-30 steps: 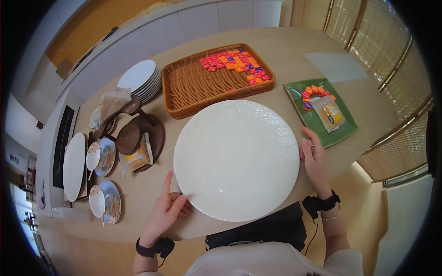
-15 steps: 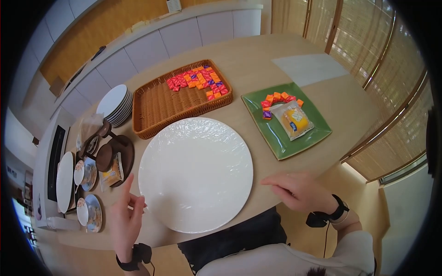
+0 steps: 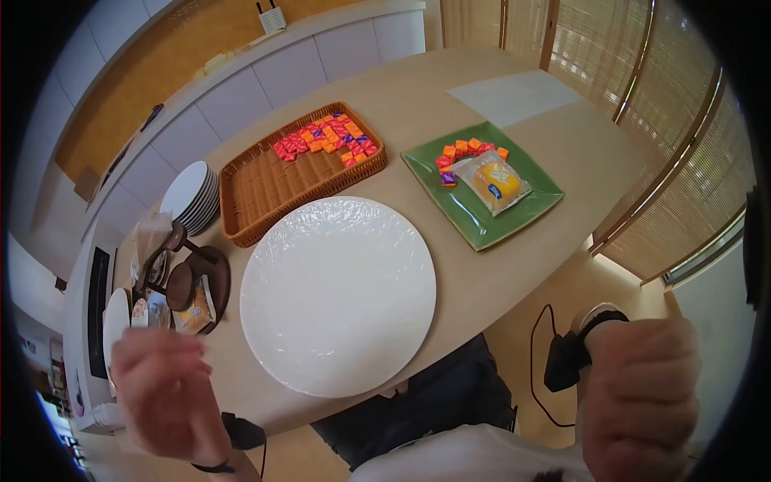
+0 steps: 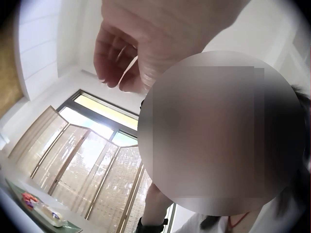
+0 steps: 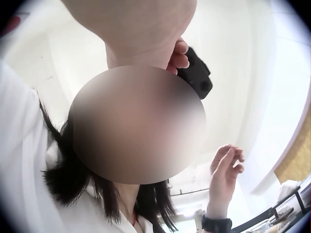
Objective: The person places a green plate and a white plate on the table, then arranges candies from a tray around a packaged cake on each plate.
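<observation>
1. While both hands were at the sides of the large white plate [image 3: 337, 297] a moment ago, they have now come up off it, towards the head camera; nothing touches its rim.

2. The left hand [image 3: 169, 394] is raised near the left side of the plate in the head view. Its fingers are loosely bent, with a gap beside the thumb, and hold nothing.

3. The right hand [image 3: 642, 394] is raised well out to the right of the plate. Its fingers are curled in and nothing shows in them, though the palm is hidden. A black device [image 5: 197, 73] shows just beside those fingers in the right wrist view; whether they touch it, I cannot tell.

4. The plate lies flat on the bench [image 3: 482, 281], with no clear shift against the things around it. In my judgement it sits steadily there, and the work on it is paused.

5. Around the plate, the layout looks the same: the wicker basket [image 3: 265, 197] with wrapped sweets [image 3: 321, 140] just beyond it, the green plate [image 3: 474, 229] with the packaged cake [image 3: 496, 181] beyond and to its right, and the dark stand [image 3: 217, 277] to its left.
</observation>
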`<act>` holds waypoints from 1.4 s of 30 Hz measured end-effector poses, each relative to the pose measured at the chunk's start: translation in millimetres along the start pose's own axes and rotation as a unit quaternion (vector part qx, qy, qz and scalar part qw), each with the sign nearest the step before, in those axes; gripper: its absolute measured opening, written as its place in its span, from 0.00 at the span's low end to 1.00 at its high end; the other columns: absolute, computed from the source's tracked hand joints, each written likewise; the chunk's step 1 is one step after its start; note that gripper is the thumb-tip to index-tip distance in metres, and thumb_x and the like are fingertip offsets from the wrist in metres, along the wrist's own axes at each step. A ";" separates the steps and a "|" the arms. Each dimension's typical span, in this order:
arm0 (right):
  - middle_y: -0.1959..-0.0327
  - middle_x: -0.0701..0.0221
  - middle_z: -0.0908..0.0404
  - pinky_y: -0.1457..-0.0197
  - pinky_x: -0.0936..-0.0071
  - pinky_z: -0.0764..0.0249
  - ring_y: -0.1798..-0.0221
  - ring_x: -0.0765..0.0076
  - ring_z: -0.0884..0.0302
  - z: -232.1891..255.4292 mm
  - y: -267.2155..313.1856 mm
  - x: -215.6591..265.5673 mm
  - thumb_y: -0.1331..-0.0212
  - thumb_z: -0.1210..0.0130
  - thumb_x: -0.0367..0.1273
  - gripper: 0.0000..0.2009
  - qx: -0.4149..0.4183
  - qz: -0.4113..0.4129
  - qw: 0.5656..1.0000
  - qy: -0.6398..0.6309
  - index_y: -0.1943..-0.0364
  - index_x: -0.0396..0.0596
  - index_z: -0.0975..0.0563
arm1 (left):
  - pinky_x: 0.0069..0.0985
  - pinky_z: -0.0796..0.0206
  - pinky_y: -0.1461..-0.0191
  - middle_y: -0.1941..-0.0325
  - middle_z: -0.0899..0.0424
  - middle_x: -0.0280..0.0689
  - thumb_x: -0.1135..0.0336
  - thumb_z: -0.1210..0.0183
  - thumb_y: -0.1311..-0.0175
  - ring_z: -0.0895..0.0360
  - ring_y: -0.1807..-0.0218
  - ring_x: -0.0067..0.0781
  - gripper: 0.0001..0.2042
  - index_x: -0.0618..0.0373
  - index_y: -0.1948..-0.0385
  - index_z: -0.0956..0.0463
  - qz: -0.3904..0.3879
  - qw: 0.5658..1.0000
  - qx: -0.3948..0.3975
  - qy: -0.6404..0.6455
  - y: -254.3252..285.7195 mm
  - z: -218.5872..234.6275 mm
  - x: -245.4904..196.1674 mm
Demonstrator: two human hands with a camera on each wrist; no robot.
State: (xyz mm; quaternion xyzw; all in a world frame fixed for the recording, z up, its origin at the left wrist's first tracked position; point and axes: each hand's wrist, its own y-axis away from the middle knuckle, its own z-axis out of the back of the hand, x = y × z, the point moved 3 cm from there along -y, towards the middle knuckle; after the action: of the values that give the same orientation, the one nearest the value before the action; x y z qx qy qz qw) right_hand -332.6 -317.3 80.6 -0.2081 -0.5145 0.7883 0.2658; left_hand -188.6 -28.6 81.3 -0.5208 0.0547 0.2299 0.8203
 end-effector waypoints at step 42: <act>0.45 0.55 0.18 0.43 0.59 0.23 0.45 0.53 0.19 -318.7 18.7 -439.7 0.57 0.25 0.43 0.45 0.622 -0.383 0.674 0.112 0.31 0.45 0.33 | 0.52 0.54 0.23 0.25 0.41 0.59 0.44 0.27 0.57 0.49 0.23 0.64 0.52 0.59 0.29 0.41 0.301 0.790 0.467 -0.259 -118.7 -261.8 361.2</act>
State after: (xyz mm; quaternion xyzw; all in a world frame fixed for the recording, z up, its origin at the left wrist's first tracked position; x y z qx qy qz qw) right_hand 194.7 -378.6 -35.0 0.1334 0.0935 0.7261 0.6681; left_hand 223.0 -185.0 -57.4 0.0480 0.0944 0.5377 0.8364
